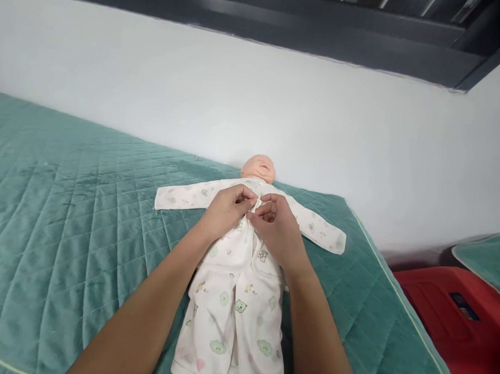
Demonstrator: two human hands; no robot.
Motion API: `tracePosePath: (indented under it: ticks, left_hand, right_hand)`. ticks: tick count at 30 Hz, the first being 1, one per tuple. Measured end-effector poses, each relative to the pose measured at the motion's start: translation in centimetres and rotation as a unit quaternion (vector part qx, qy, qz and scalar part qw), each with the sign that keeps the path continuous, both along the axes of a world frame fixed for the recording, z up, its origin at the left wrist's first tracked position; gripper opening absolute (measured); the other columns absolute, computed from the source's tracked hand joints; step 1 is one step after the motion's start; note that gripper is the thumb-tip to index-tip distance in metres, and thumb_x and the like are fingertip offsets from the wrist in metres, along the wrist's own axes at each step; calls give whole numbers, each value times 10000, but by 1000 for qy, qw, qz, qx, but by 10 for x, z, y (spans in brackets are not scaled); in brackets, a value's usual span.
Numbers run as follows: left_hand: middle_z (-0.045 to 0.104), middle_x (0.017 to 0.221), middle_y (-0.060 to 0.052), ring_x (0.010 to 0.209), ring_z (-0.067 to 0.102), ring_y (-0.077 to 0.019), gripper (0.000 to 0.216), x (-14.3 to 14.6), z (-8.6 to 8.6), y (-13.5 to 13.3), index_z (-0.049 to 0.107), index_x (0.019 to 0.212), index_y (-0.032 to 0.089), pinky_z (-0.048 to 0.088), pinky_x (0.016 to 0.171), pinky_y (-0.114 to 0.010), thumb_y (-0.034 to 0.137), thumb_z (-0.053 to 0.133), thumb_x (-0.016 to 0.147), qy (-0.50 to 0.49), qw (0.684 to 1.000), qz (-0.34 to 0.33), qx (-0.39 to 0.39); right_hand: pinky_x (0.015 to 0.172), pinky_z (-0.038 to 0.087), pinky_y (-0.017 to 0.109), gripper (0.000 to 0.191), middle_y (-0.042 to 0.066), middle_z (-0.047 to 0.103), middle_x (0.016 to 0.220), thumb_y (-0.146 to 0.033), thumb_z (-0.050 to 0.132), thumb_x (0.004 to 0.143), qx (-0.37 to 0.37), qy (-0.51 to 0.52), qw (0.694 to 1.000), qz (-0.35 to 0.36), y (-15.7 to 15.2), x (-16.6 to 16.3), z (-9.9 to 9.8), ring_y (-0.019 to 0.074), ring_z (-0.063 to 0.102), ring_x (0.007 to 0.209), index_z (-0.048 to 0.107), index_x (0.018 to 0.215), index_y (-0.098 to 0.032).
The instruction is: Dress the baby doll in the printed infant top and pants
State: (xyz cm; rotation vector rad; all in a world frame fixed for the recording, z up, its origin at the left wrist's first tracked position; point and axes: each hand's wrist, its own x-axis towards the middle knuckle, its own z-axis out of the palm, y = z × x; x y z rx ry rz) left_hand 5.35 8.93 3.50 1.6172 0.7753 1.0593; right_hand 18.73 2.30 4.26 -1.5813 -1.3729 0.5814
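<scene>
A baby doll lies on its back, dressed in a white printed top and matching white trousers. Both sleeves stretch out to the sides, and no doll hands show at the cuffs. My left hand pinches the front edge of the top at the chest. Just beside it, my right hand is closed with its fingertips on the same front opening. Whatever fastener may be between the fingertips is too small to make out. Below my hands the two front edges of the top meet along the middle.
A green quilted cover lies under the doll, its piped edge running down at the right. Behind the doll's head rises a white wall beneath a dark window frame. A red case stands low at the right.
</scene>
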Motion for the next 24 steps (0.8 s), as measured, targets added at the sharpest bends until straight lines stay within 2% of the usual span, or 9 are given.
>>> tracePosePath:
  ticks: [4, 7, 12, 16, 24]
  left_hand:
    - [682, 873, -13, 784, 614, -129, 162, -1, 5, -5, 673, 943, 187, 455, 709, -237, 291, 616, 832, 2, 1000, -2, 1]
    - [695, 938, -16, 783, 643, -129, 222, 2, 6, -7, 673, 1013, 203, 477, 722, -242, 249, 649, 798, 6, 1000, 7, -17]
    - [677, 832, -3, 737, 630, -127, 145, 7, 0, -3, 659, 948, 196, 470, 681, -236, 254, 617, 822, -25, 999, 37, -26]
    - [630, 757, 18, 684, 594, -117, 128, 7, -2, -2, 661, 927, 207, 436, 632, -228, 254, 588, 833, 7, 997, 72, 4]
    - [608, 753, 33, 628, 553, -101, 172, 0, -1, -8, 669, 953, 215, 404, 571, -219, 284, 627, 802, 20, 997, 72, -14]
  right_hand:
    - [649, 440, 302, 350, -24, 657, 824, -317, 648, 783, 2, -58, 998, -12, -1, -4, 2, 170, 602, 709, 507, 1098, -266]
    - [652, 431, 310, 352, -20, 658, 809, -300, 604, 816, 2, -95, 995, -15, -3, -8, 2, 187, 622, 738, 508, 1153, -271]
    - [671, 444, 308, 383, -25, 665, 856, -299, 614, 819, -2, -102, 995, -15, -4, -10, 3, 175, 624, 744, 517, 1190, -291]
    - [678, 451, 306, 412, -31, 665, 878, -299, 637, 801, -19, -104, 994, -20, -4, -9, 5, 164, 619, 744, 529, 1199, -303]
    - [707, 458, 321, 445, -23, 634, 906, -312, 608, 806, -40, -101, 994, -28, -5, -7, 6, 158, 596, 745, 498, 1235, -281]
